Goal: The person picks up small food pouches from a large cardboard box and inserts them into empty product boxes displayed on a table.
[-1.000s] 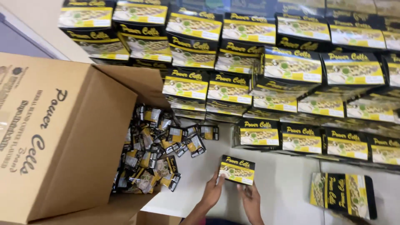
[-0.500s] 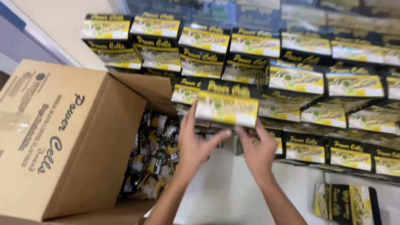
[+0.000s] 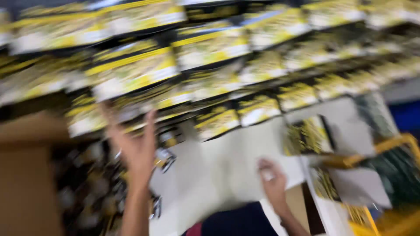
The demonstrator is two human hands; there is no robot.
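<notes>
Many boxes [image 3: 131,72] are seen stacked, loose packets [image 3: 87,183] left by the carton [image 3: 26,183]; left hand [image 3: 133,148] is raised open and empty, right hand [image 3: 272,181] rested on the bench [image 3: 218,175].

A packing or stockroom spot, not a home.

In front of me rise stacked rows of identical black-and-yellow cartons [image 3: 131,72], many deep and many wide, all the same product. At my left stands an open brown shipping box [image 3: 26,183] with a heap of small black-and-yellow packets [image 3: 94,188] beside it on the white surface [image 3: 218,170]. A yellow crate or cart frame [image 3: 393,148] sits at my right. The view is badly blurred.
</notes>
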